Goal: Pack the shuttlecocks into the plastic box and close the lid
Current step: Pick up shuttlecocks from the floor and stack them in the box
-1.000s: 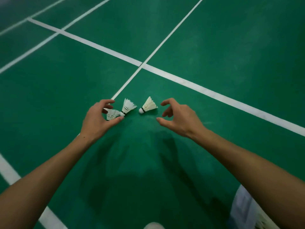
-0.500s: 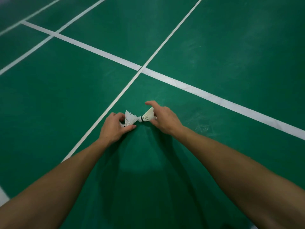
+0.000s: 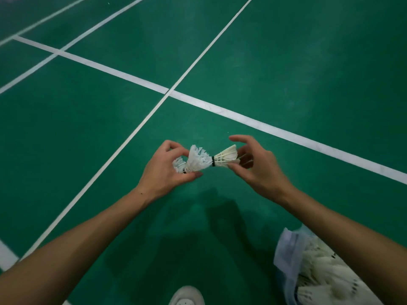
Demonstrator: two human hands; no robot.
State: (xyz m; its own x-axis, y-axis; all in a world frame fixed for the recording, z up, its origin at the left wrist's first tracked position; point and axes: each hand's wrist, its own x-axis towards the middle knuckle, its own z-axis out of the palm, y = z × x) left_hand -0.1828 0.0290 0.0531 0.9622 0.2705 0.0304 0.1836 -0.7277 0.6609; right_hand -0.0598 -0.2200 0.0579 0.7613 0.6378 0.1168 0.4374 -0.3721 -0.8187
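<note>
**Shuttlecocks lifted above a green court**

Nearest, at the bottom edge, the toe of a white shoe (image 3: pixel 187 296) stands on the green court floor (image 3: pixel 308 62). To its right, in the near-right corner, a clear plastic box (image 3: pixel 286 256) holds a heap of white shuttlecocks (image 3: pixel 326 274); the right forearm crosses over part of it, and no lid can be made out.

Further out, both bare arms reach forward and the hands meet above the floor, casting dark shadows on the surface beneath. The left hand (image 3: pixel 163 168) grips two worn shuttlecocks: a ragged feathered one (image 3: pixel 198 159) held between thumb and fingers, and a smaller one (image 3: pixel 179 165) tucked behind it against the palm. The right hand (image 3: pixel 257 166) pinches a cream shuttlecock (image 3: pixel 226 158) by its feather skirt, the cork end with its black band pointing left and touching the ragged one's feathers.

Beyond the hands, white court lines (image 3: pixel 253 122) cross the matt green surface: a broad line runs from far left to right, and a thinner one cuts across it. More lines lie at the far left. The floor shows faint scuffs and soft overhead glare.
</note>
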